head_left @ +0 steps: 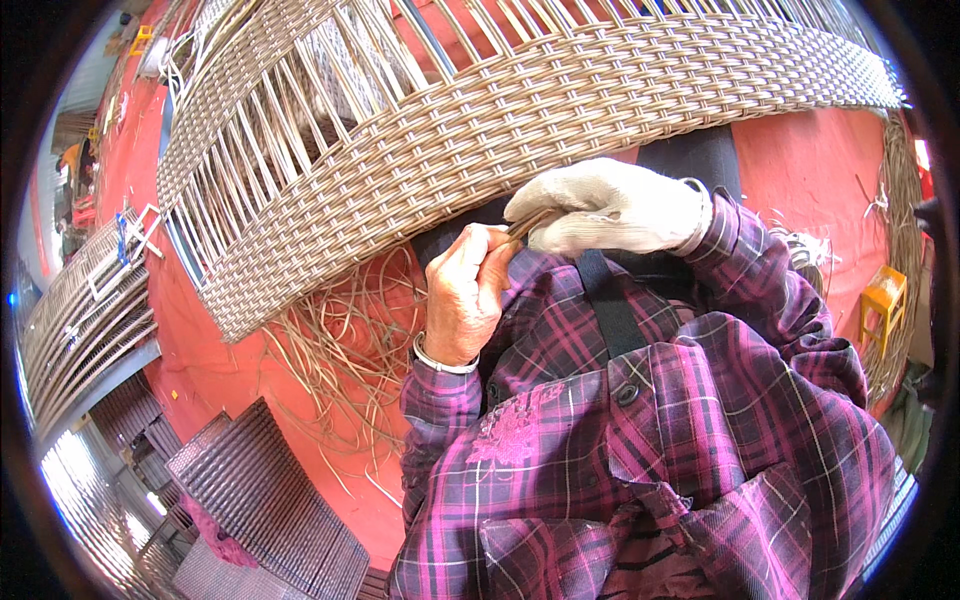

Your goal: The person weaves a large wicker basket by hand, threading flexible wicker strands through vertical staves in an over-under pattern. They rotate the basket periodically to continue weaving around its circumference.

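Observation:
My left hand (pixel 465 290), bare with a bracelet at the wrist, pinches one end of a small bundle of brown weaving strands (pixel 524 226). The other end lies in the grip of my right hand (pixel 610 207), which wears a white knit glove. Both hands meet in front of my chest, just below the lower edge of a large woven wicker panel (pixel 480 135). Tan and grey-brown strands form the panel's wide curved band, with bare upright strands above it. The glove hides part of the bundle, so its full length does not show.
Loose strands (pixel 345 340) lie tangled on the red cloth (pixel 215 360) to the left. A dark woven chair (pixel 275 500) stands at lower left, and a slatted frame (pixel 90 310) above it. At right are a yellow stool (pixel 882 305) and a long strand bundle (pixel 898 190).

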`<act>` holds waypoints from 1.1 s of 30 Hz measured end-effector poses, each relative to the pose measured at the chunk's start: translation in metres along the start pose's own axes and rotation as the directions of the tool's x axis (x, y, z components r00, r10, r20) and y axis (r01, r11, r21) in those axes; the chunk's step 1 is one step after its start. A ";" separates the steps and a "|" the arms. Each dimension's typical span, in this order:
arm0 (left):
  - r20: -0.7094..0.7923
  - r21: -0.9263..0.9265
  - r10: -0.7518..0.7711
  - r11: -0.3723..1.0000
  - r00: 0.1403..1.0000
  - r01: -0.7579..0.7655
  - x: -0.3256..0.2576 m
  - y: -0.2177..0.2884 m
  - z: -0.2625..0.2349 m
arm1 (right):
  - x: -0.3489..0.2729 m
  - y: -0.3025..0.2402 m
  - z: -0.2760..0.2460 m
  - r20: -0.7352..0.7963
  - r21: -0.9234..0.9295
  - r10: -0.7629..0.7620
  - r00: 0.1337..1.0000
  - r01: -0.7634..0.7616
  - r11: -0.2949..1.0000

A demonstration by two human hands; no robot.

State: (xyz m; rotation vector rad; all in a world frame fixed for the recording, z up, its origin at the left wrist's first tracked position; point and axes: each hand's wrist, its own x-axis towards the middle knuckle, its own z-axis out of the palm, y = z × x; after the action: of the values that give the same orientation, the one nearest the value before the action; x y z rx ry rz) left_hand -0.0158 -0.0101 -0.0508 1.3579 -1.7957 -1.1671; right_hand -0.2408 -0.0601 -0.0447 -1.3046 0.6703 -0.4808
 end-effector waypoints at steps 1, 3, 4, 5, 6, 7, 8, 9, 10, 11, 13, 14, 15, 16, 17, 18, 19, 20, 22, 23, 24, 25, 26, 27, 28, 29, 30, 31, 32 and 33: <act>-0.022 0.014 0.012 1.000 1.000 -0.012 0.000 -0.001 0.001 | 0.000 0.000 0.004 -0.031 -0.055 0.019 0.999 -0.021 0.998; -0.053 0.022 0.031 0.999 0.998 -0.030 0.001 -0.003 0.005 | 0.002 -0.002 0.010 -0.077 -0.154 -0.022 0.997 0.010 0.988; -0.070 0.019 0.037 0.999 0.997 -0.036 0.001 -0.004 0.006 | 0.005 -0.004 0.016 -0.126 -0.284 -0.074 0.989 0.035 0.958; -0.101 0.022 0.043 0.999 0.994 -0.041 0.000 -0.003 0.006 | 0.008 -0.005 0.020 -0.154 -0.307 -0.068 0.986 0.018 0.951; -0.133 0.023 0.046 0.999 0.990 -0.043 0.000 -0.002 0.008 | 0.010 -0.008 0.023 -0.195 -0.181 -0.040 0.980 0.005 0.984; -0.175 -0.011 0.051 0.998 0.983 -0.054 -0.001 0.000 0.008 | 0.012 -0.010 0.026 -0.194 -0.013 0.096 0.976 -0.101 0.995; -0.207 -0.023 0.085 0.996 0.975 -0.092 -0.001 0.002 0.008 | 0.013 -0.013 0.025 -0.216 0.007 0.122 0.969 -0.124 0.992; -0.235 -0.036 0.088 0.994 0.968 -0.099 -0.001 0.004 0.007 | 0.014 -0.015 0.025 -0.283 0.057 0.175 0.943 -0.166 0.985; -0.283 -0.121 0.025 0.991 0.959 -0.062 -0.003 0.007 0.008 | 0.013 -0.016 0.023 -0.277 0.090 0.144 0.950 -0.123 0.988; -0.298 -0.208 -0.053 0.978 0.953 -0.011 -0.004 0.008 0.008 | 0.013 -0.017 0.021 -0.316 0.106 0.229 0.921 -0.206 0.973; -0.312 -0.129 -0.005 0.991 0.950 -0.037 -0.006 0.006 0.002 | 0.015 -0.019 0.020 -0.265 0.152 0.193 0.945 -0.157 0.976; -0.332 -0.009 0.130 0.990 0.934 -0.141 -0.006 0.003 -0.001 | 0.018 -0.021 0.020 -0.247 0.100 0.192 0.950 -0.172 0.980; -0.339 0.121 0.250 0.968 0.907 -0.222 -0.007 -0.001 -0.006 | 0.024 -0.023 0.021 -0.210 0.065 0.169 0.963 -0.159 0.985; -0.349 0.118 0.248 0.968 0.904 -0.220 -0.010 -0.003 -0.008 | 0.031 -0.028 0.019 -0.177 0.034 0.250 0.952 -0.247 0.968; -0.366 0.145 0.250 0.967 0.897 -0.210 -0.014 -0.007 -0.013 | 0.042 -0.032 0.020 -0.270 -0.193 0.054 0.961 -0.109 0.975; -0.379 0.173 0.236 0.968 0.895 -0.182 -0.019 -0.010 -0.019 | 0.055 -0.036 0.021 -0.294 -0.402 -0.184 0.938 0.053 0.914; -0.398 0.201 0.231 0.966 0.888 -0.161 -0.024 -0.014 -0.024 | 0.070 -0.041 0.021 -0.261 -0.595 -0.421 0.869 0.199 0.779; -0.434 0.224 0.217 0.966 0.874 -0.128 -0.030 -0.017 -0.031 | 0.084 -0.050 0.009 -0.110 -0.870 -0.578 0.808 0.203 0.450; -0.512 0.219 0.166 0.974 0.843 -0.059 -0.043 -0.021 -0.043 | 0.113 -0.055 0.001 0.014 -0.972 -0.571 0.821 0.145 0.184; -0.530 0.223 0.144 0.975 0.836 -0.027 -0.050 -0.024 -0.048 | 0.125 -0.054 -0.001 0.025 -0.980 -0.507 0.861 0.121 0.156; -0.567 0.178 0.107 0.984 0.817 -0.006 -0.056 -0.026 -0.051 | 0.134 -0.052 -0.002 0.053 -0.990 -0.447 0.893 0.106 0.093; -0.600 0.144 0.079 0.989 0.796 0.010 -0.060 -0.030 -0.054 | 0.139 -0.050 -0.003 0.061 -0.998 -0.452 0.890 0.070 0.003; -0.641 0.124 0.063 0.992 0.765 0.023 -0.063 -0.035 -0.056 | 0.144 -0.048 -0.003 0.035 -0.999 -0.431 0.902 0.035 -0.008; -0.672 0.089 0.034 0.995 0.740 0.035 -0.066 -0.040 -0.057 | 0.146 -0.047 -0.002 0.005 -1.000 -0.382 0.924 -0.002 -0.019; -0.702 0.103 0.020 0.992 0.712 0.073 -0.066 -0.047 -0.059 | 0.148 -0.046 -0.001 0.010 -1.000 -0.402 0.916 -0.001 -0.027; -0.737 0.150 0.061 0.986 0.673 0.075 -0.066 -0.054 -0.063 | 0.149 -0.048 0.000 0.010 -0.999 -0.419 0.908 -0.007 -0.038; -0.771 0.106 0.036 0.992 0.636 0.073 -0.066 -0.061 -0.068 | 0.150 -0.050 0.001 0.001 -0.999 -0.422 0.906 -0.021 -0.047; -0.800 0.058 0.001 0.996 0.600 0.074 -0.066 -0.067 -0.076 | 0.150 -0.055 0.003 0.041 -0.998 -0.473 0.880 0.012 -0.064; -0.821 0.002 -0.025 0.999 0.571 0.046 -0.065 -0.073 -0.082 | 0.150 -0.060 0.003 0.055 -0.998 -0.453 0.890 0.033 -0.056; -0.858 -0.032 -0.033 0.999 0.512 0.011 -0.063 -0.076 -0.088 | 0.149 -0.066 0.003 0.008 -0.999 -0.372 0.928 -0.006 -0.037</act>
State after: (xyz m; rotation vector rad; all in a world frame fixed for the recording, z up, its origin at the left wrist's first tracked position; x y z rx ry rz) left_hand 0.1106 0.0173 -0.0783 1.5495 -0.9975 -0.3276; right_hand -0.1282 -0.1718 -0.0064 -2.8873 1.1816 -0.3408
